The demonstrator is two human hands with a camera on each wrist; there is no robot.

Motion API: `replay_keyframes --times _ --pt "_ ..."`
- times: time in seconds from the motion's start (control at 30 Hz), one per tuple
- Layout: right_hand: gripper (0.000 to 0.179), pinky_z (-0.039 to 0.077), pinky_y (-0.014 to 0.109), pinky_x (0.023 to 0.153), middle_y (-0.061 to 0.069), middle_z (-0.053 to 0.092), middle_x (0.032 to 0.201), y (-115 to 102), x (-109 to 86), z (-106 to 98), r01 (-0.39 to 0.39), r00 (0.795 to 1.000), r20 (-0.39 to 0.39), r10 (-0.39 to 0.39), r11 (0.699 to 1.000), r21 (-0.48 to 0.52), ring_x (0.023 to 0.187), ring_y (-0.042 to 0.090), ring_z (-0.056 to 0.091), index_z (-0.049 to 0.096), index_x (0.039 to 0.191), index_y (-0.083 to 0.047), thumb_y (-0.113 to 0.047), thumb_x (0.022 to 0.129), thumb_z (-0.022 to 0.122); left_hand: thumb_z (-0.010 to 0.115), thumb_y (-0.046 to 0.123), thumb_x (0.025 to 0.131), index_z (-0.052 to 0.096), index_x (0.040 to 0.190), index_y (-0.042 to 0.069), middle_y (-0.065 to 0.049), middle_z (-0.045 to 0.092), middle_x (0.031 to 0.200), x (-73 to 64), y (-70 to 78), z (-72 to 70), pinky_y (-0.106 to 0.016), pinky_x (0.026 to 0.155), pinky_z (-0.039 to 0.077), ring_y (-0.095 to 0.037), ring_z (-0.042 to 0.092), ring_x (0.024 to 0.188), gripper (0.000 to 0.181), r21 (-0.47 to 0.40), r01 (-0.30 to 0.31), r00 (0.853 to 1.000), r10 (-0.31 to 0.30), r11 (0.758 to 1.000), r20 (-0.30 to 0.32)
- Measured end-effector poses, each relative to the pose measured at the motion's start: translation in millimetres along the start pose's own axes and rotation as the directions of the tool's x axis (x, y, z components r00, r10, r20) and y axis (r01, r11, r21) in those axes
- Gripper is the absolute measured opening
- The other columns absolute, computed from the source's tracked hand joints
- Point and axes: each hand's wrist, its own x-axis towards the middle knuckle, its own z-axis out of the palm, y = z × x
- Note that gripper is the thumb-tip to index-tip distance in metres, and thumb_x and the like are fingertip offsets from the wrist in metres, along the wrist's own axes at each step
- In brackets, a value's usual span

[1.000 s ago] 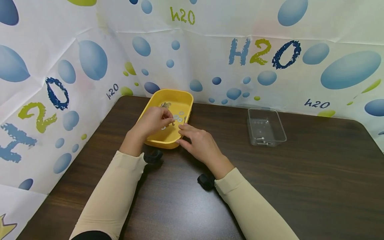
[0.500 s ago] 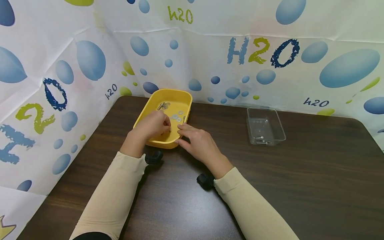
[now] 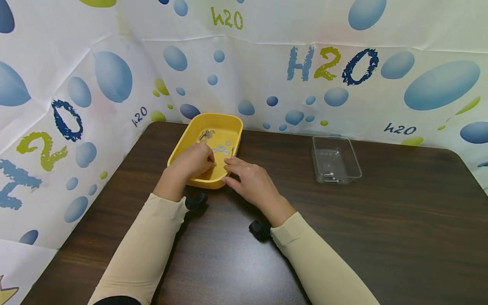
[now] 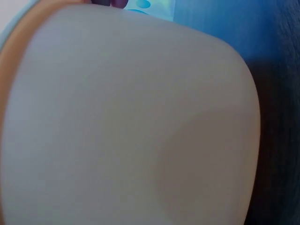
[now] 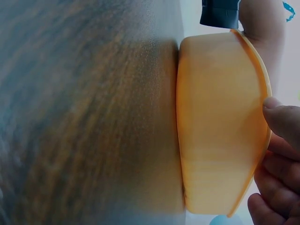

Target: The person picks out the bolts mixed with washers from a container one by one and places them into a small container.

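A yellow tray [image 3: 236, 127] stands on the table with bolts [image 3: 203, 134] and several flat washers [image 3: 221, 148] in it. My left hand [image 3: 194, 159] reaches over its near left side, thumb and fingers pinching what looks like a small bolt, mostly hidden, low in the tray. At the right rim, my right hand [image 3: 249, 180] holds the tray, its thumb [image 5: 281, 117] against the rim in the right wrist view. A small upright metal piece [image 3: 233, 150] shows beside its fingers; whether they touch it is unclear. The left wrist view is mostly filled by the tray's pale outer wall [image 4: 117, 117].
A clear plastic box [image 3: 335, 159] with a few bolts [image 3: 331, 178] at its near end stands to the right on the dark wooden table [image 3: 400, 212]. A patterned white sheet [image 3: 259, 63] rises behind and left of the table.
My left hand has lowered and moved slightly left inside the tray, carrying the small bolt down, and uncovers the bolts at the back. My right hand stays at the rim.
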Motion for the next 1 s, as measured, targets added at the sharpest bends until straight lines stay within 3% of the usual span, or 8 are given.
replay_keyframes --times 0.27,0.47,0.57,0.67,0.8,1.0 --pt "0.039 0.048 0.035 0.103 0.003 0.062 0.135 -0.9 1.4 -1.4 0.012 1.000 0.011 -0.011 1.000 -0.023 0.129 0.016 0.055 0.069 0.123 -0.008 -0.031 0.092 0.070 0.066 0.014 0.091 0.077 0.095 0.005 -0.009 0.072 0.097 1.3 2.0 -2.8 -0.036 0.077 0.052 -0.022 0.062 0.084 0.015 -0.033 -0.005 1.000 0.005 0.999 -0.016" --pt "0.044 0.047 0.035 0.104 0.004 0.059 0.140 1.7 -1.6 -8.0 0.020 1.000 0.021 -0.020 1.000 -0.022 0.132 0.017 0.052 0.066 0.129 -0.009 -0.034 0.092 0.069 0.062 0.016 0.094 0.076 0.102 0.004 -0.010 0.074 0.102 1.9 5.4 -5.4 -0.042 0.087 0.054 -0.026 0.066 0.095 0.020 -0.074 -0.027 0.997 0.022 0.997 -0.068" --pt "0.047 0.047 0.036 0.105 0.003 0.057 0.142 7.9 -5.7 -15.4 -0.009 1.000 0.004 0.009 1.000 -0.014 0.134 0.017 0.051 0.064 0.132 -0.010 -0.035 0.092 0.069 0.062 0.020 0.096 0.075 0.107 0.005 -0.010 0.074 0.105 1.4 8.9 -6.6 -0.044 0.090 0.053 -0.026 0.066 0.100 0.023 -0.112 -0.038 0.992 0.024 0.993 -0.123" --pt "0.049 0.046 0.038 0.106 0.003 0.057 0.142 19.0 -13.5 -26.1 -0.043 0.999 -0.024 0.042 0.999 -0.029 0.134 0.017 0.050 0.063 0.133 -0.009 -0.036 0.092 0.069 0.063 0.022 0.096 0.075 0.106 0.006 -0.008 0.074 0.101 0.8 13.0 -6.6 -0.042 0.086 0.054 -0.023 0.067 0.094 0.023 -0.134 -0.059 0.980 0.032 0.989 -0.199" --pt "0.050 0.045 0.041 0.106 0.004 0.057 0.141 38.4 -28.9 -47.6 -0.096 0.993 -0.076 0.092 0.994 -0.044 0.134 0.019 0.051 0.063 0.131 -0.007 -0.035 0.091 0.071 0.063 0.024 0.096 0.075 0.103 0.008 -0.005 0.073 0.095 -1.5 18.5 -8.0 -0.038 0.078 0.055 -0.020 0.066 0.085 0.021 -0.120 -0.115 0.952 0.075 0.986 -0.297" --pt "0.055 0.043 0.049 0.106 0.007 0.055 0.143 68.2 -55.8 -84.4 -0.242 0.966 -0.113 0.233 0.967 -0.075 0.133 0.025 0.052 0.061 0.134 -0.006 -0.032 0.088 0.074 0.064 0.023 0.096 0.076 0.103 0.008 -0.006 0.074 0.095 -5.6 22.6 -11.1 -0.037 0.077 0.054 -0.021 0.064 0.083 0.020 -0.094 -0.161 0.917 0.114 0.982 -0.383"
